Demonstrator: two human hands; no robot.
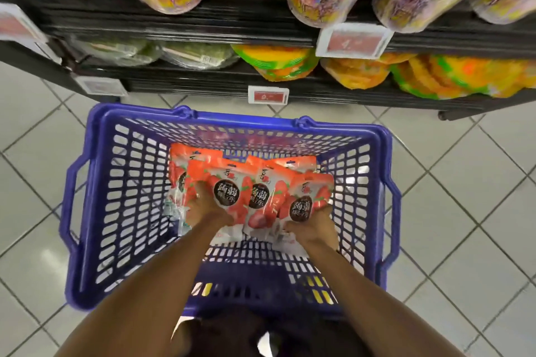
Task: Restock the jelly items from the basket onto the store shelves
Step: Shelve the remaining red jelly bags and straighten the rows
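Both forearms reach down into the basket on the floor. I see the left hand curled round the left edge of the jelly packs, and the right hand gripping the bunch's lower right corner. Packs are fanned inside the basket toward its far wall, below the shelves; can't tell if they're lifted.

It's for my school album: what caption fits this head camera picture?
Left hand and right hand hold red jelly packets in the blue basket before stocked shelves.
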